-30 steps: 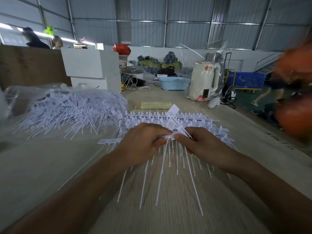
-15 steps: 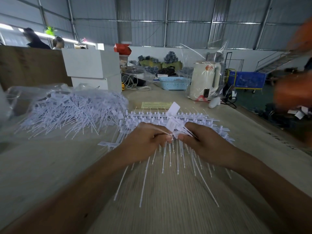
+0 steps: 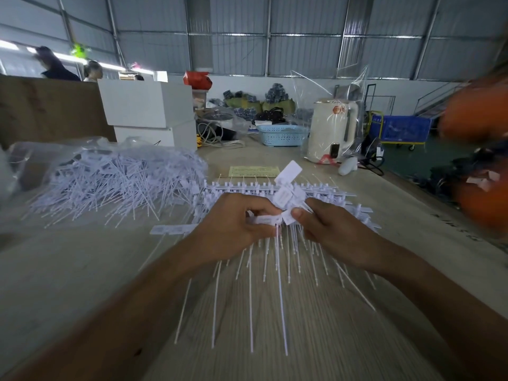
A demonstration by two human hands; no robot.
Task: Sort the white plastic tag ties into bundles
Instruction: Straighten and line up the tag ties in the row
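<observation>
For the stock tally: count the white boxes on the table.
2. Both stand at the table's far left, one upper white box stacked on a lower white box, behind the loose heap of tag ties. More may hide behind them.

Dim indoor light, bright window strip upper left, blurred wide-angle edges

White plastic tag ties (image 3: pixel 277 270) fan across a pale wood-grain table (image 3: pixel 68 270). Farther back sit a yellow printed slip (image 3: pixel 254 171), a light blue lattice-patterned basket (image 3: pixel 283 135), a cream kettle (image 3: pixel 330 130) and white boxes (image 3: pixel 147 103).
</observation>
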